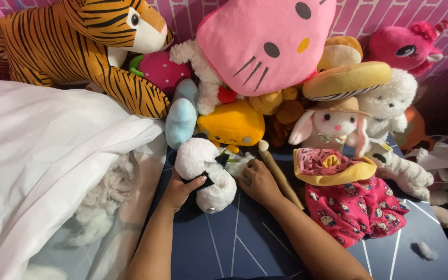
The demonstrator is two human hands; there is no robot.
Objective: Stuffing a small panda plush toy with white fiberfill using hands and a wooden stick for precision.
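My left hand (181,187) is clamped around the panda (206,173), which lies just below the yellow plush (232,126), while my right hand (257,181) is curled against its side, so I should grip firmly and pack evenly.

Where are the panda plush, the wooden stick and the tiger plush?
panda plush (203,176): head view, on its white body.
wooden stick (278,173): head view, on its shaft beside the right hand.
tiger plush (73,41): head view, on its striped flank.

panda plush (206,173); white-black; lying on dark mat; held both sides
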